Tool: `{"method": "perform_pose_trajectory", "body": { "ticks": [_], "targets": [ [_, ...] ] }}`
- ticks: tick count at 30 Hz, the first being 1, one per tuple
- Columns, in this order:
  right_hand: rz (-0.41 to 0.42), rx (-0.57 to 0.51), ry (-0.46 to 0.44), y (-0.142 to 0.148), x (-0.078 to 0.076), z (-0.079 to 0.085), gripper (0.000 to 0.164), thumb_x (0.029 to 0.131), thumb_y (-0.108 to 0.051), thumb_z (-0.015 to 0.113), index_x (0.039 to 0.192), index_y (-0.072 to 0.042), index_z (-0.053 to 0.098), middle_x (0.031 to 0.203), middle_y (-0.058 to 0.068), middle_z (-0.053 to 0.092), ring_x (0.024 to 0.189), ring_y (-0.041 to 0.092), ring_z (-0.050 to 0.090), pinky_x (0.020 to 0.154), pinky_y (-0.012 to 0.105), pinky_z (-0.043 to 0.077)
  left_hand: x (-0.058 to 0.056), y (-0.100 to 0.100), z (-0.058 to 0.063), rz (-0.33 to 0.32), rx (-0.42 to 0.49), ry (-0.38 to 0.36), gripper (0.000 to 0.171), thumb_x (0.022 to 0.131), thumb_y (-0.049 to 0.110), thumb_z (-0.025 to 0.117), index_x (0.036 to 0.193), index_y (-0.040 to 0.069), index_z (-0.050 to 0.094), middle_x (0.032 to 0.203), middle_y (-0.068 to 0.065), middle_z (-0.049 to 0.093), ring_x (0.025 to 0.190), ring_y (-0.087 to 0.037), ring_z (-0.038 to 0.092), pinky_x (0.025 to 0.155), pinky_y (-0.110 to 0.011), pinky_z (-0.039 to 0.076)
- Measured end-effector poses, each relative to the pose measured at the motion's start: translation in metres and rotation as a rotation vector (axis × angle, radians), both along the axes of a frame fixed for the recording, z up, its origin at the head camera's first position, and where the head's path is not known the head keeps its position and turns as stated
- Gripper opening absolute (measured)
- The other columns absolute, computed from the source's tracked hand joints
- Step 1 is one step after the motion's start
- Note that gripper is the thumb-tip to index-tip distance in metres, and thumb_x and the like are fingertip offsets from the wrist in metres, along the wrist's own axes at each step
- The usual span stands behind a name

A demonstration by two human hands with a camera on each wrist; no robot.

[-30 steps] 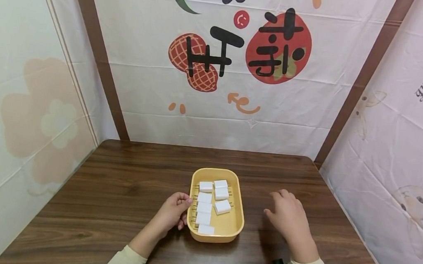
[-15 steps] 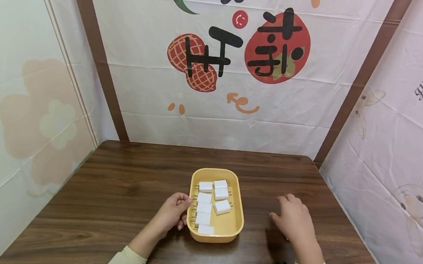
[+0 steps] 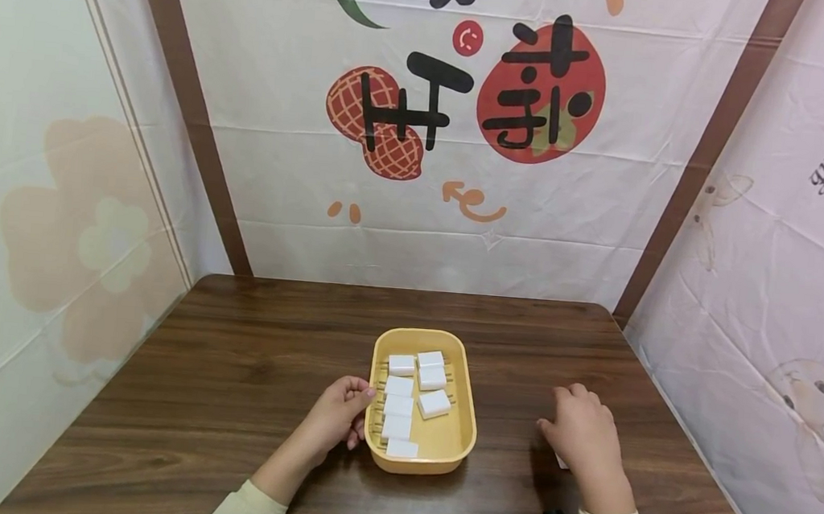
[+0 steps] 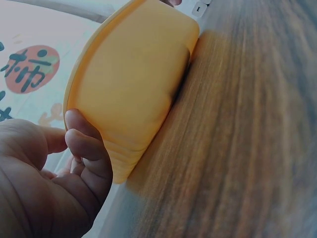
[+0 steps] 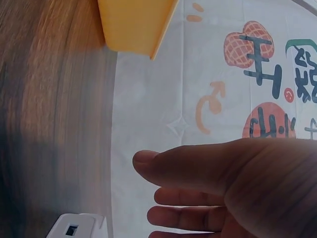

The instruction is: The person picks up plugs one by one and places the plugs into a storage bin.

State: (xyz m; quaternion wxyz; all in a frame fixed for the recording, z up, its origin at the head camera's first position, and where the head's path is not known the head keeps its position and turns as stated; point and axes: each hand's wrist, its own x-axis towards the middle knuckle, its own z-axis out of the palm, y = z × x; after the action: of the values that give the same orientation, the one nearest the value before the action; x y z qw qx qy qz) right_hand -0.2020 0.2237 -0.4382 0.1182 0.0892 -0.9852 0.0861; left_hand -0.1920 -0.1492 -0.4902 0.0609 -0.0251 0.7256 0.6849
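Note:
A yellow plastic tray stands on the table with several white charger plugs in it. Most line its left side with their prongs pointing left; a few lie to the right. My left hand grips the tray's left rim, thumb at the edge and curled fingers against the outer wall. To the right of the tray, my right hand hovers over the table, its fingers extended and holding nothing. Below it a white charger plug with a USB port sits on the table, mostly hidden in the head view.
The dark wood-grain table ends at a printed white cloth at the back. More cloth walls stand to the left and right.
My right hand has moved to the right and slightly toward me, and a corner of the white charger plug shows under it. My left hand and the tray have stayed in place.

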Motion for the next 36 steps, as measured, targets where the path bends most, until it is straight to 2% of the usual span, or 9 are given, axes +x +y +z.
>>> {"method": "perform_pose_trajectory", "body": {
  "ticks": [10,19,25,36],
  "targets": [
    [-0.034,0.010,-0.042,0.006,-0.003,-0.011,0.051,0.081,-0.026,0.086,0.116,0.008,0.068,0.110,0.027,0.065,0.098,0.048,0.062,0.082,0.064,0.052,0.001,0.001,-0.001,-0.012,0.002,0.004,0.023,0.107,0.018,0.054,0.118,-0.002,0.048,0.075,-0.008,0.056,0.049,-0.012,0.049,0.040,-0.022,0.041],
    [-0.086,-0.016,-0.085,0.011,-0.006,-0.014,0.043,0.081,-0.028,0.085,0.104,0.005,0.069,0.101,0.023,0.064,0.090,0.044,0.062,0.075,0.062,0.053,-0.001,0.000,-0.002,-0.005,-0.001,-0.006,0.023,0.107,0.018,0.053,0.119,-0.001,0.048,0.074,-0.008,0.056,0.049,-0.013,0.049,0.040,-0.023,0.042],
    [-0.113,-0.037,-0.125,0.014,-0.006,-0.015,0.042,0.081,-0.027,0.085,0.104,0.005,0.069,0.095,0.022,0.063,0.087,0.043,0.062,0.070,0.062,0.053,0.000,0.000,-0.001,-0.009,0.003,-0.009,0.023,0.107,0.018,0.053,0.119,-0.001,0.048,0.075,-0.008,0.056,0.050,-0.013,0.049,0.041,-0.023,0.042],
    [-0.149,-0.043,-0.130,0.013,-0.006,-0.018,0.039,0.080,-0.025,0.086,0.098,0.006,0.069,0.092,0.022,0.061,0.084,0.043,0.061,0.069,0.061,0.053,-0.001,-0.001,-0.002,-0.007,0.003,-0.011,0.023,0.107,0.019,0.053,0.117,-0.001,0.048,0.073,-0.006,0.054,0.050,-0.013,0.049,0.041,-0.023,0.042]
  ]
}}
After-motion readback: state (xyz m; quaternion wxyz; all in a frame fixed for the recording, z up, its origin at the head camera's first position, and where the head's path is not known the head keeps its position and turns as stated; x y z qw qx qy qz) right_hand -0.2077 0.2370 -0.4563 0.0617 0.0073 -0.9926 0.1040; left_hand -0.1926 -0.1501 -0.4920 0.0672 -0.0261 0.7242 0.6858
